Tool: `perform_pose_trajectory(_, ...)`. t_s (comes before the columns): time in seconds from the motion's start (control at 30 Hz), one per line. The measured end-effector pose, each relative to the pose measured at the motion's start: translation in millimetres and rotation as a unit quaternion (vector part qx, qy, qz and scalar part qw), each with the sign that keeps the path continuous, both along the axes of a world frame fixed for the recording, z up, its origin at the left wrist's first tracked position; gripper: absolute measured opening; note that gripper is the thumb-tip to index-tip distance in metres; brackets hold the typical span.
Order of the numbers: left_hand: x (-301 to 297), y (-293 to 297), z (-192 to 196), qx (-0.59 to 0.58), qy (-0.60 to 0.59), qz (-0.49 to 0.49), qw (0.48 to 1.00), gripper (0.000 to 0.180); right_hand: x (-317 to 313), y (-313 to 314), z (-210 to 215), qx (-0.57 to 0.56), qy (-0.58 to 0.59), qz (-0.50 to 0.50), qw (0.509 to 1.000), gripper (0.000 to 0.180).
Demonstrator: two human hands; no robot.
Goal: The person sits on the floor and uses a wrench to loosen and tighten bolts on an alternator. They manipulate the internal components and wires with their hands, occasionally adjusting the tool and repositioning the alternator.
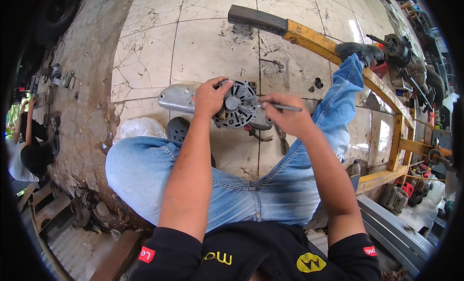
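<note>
A round, slotted metal alternator (240, 117) faces up between my legs, on top of a grey cast-metal part (176, 98) that lies on the tiles. My left hand (211, 96) is closed on the alternator's left edge, thumb on its upper rim. To its right, my right hand (289, 117) is wrapped round a slim grey rod-like metal tool (290, 107). The tool lies nearly level, its inner end close to the alternator's right rim. Whether it touches the rim I cannot tell. Reddish wires (251, 131) hang out below the alternator.
A yellow and black steel frame (314, 39) runs along the far right, with my shod foot (360, 52) against it. Small loose metal parts (273, 63) lie on the tiled floor. Greasy machine parts (403, 51) stand at right. Another person (29, 150) sits at far left.
</note>
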State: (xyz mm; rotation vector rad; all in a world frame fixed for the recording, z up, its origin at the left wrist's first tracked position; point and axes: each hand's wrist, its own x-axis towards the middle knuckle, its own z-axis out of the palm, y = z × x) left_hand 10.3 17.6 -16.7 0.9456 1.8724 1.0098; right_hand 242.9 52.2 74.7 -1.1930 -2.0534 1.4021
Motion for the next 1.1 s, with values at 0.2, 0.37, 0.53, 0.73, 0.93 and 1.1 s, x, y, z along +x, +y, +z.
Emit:
perform_pose_trajectory(0.2,-1.2,-3.0,0.5,-0.013,0.018,0.017,1.0,0.046,25.1,16.2,-12.5,-0.027,-0.041,-0.064,0.997,0.02)
perform_pose_trajectory(0.37,-1.2,-4.0,-3.3,-0.026,0.043,0.033,0.998,0.047,-3.4,0.2,-1.5,-0.112,0.057,-0.038,0.991,0.02)
perform_pose_trajectory(0.53,2.2,-4.8,-3.8,-0.001,0.045,0.022,0.999,0.048,7.8,23.5,-11.3,-0.158,0.035,-0.15,0.975,0.021)
perform_pose_trajectory(0.73,3.0,-4.8,1.5,-0.009,0.03,0.015,0.999,0.047,-13.4,25.4,-11.2,-0.15,0.051,-0.105,0.982,0.02)
perform_pose_trajectory(0.93,2.0,-7.7,3.0,-0.001,0.02,0.029,0.999,0.047,-10.7,45.0,-2.1,-0.2,0.032,-0.148,0.968,0.024)
perform_pose_trajectory(1.1,6.2,-4.8,3.5,0.011,0.039,0.021,0.999,0.045,-16.4,56.8,-19.3,-0.161,0.033,-0.152,0.975,0.025)
